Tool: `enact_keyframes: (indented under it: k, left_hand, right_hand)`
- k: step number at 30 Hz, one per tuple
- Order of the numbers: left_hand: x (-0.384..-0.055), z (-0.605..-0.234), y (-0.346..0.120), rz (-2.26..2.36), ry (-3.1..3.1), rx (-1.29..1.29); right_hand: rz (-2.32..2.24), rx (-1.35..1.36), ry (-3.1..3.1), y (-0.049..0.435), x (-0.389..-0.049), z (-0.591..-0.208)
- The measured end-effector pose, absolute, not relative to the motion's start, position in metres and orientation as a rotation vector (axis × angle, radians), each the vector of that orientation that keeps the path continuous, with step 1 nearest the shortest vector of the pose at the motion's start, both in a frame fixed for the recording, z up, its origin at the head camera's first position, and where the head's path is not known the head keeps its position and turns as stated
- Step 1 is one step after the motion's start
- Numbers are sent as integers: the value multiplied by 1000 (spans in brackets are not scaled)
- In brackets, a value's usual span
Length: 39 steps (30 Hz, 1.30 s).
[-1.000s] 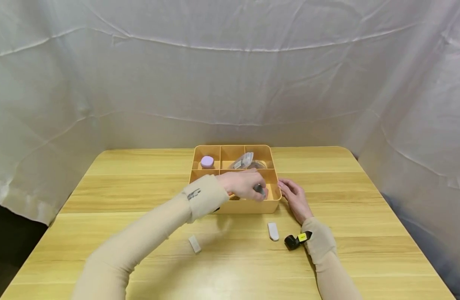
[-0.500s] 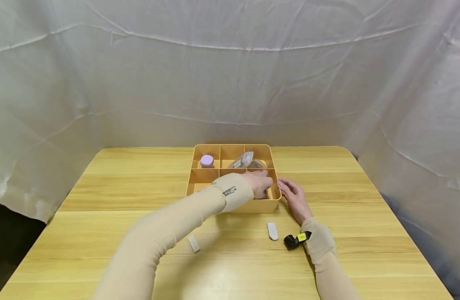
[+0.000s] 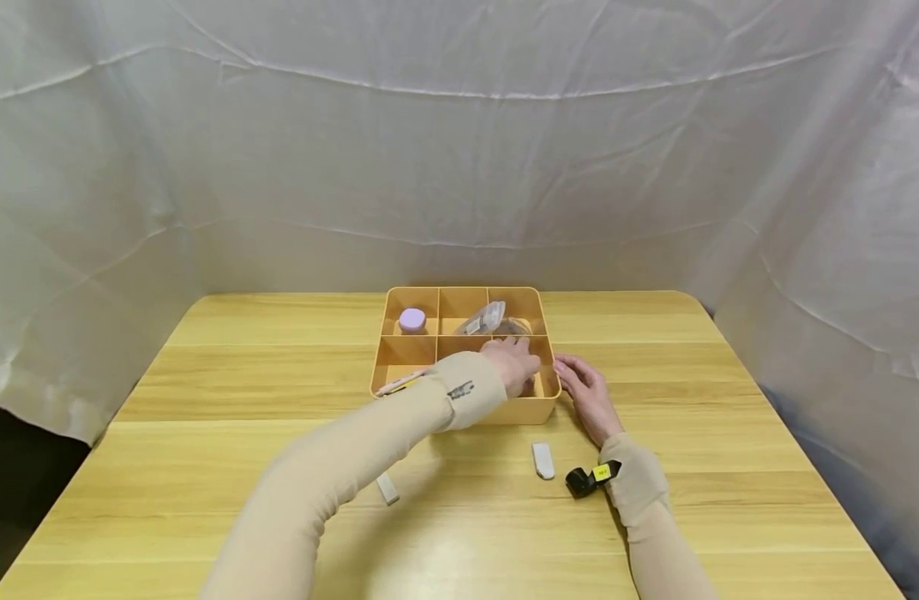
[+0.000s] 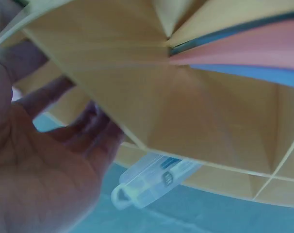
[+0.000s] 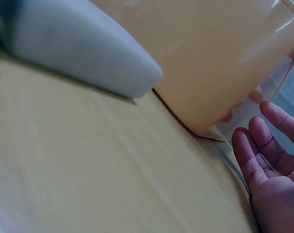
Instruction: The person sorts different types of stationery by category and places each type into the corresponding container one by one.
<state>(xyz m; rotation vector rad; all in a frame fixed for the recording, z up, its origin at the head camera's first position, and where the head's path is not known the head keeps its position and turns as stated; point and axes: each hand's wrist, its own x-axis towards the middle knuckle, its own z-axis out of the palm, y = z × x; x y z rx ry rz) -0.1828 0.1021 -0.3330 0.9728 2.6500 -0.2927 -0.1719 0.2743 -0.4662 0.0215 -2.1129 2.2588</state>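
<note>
My left hand reaches over the front right compartment of a yellow-orange divided organizer box, palm down. In the left wrist view its fingers look extended and loose beside a divider. A small dark thing shows just under this hand in the head view, mostly hidden. My right hand lies at the box's right side, fingertips at the outer wall, fingers relaxed. Slim pens or pencils lie in the front left compartment. A lilac-lidded jar stands in the back left one, a clear plastic package in the back middle.
On the table in front of the box lie a white oblong piece and a pale rectangular block, partly behind the left forearm. A black wrist camera sticks out from the right wrist. Grey cloth hangs behind.
My left hand has moved right and deeper over the front right compartment. The dark thing it gripped a second ago is now mostly hidden below its fingers. My right hand stays put.
</note>
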Motion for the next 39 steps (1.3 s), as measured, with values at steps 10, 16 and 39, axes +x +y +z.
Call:
enact_keyframes:
  k: [10,16,39]
  left_hand:
    - [-121,-332,89,-189,2947,1408]
    - [-87,-357,70,102,3005,1480]
    - [-78,-408,73,299,2857,1105]
  right_hand:
    - [2229,37,-2121,277,-170,-464]
    - [2255,25,-2122,279,-170,-465]
    - [2291,-14,-2090,277,-169,-462]
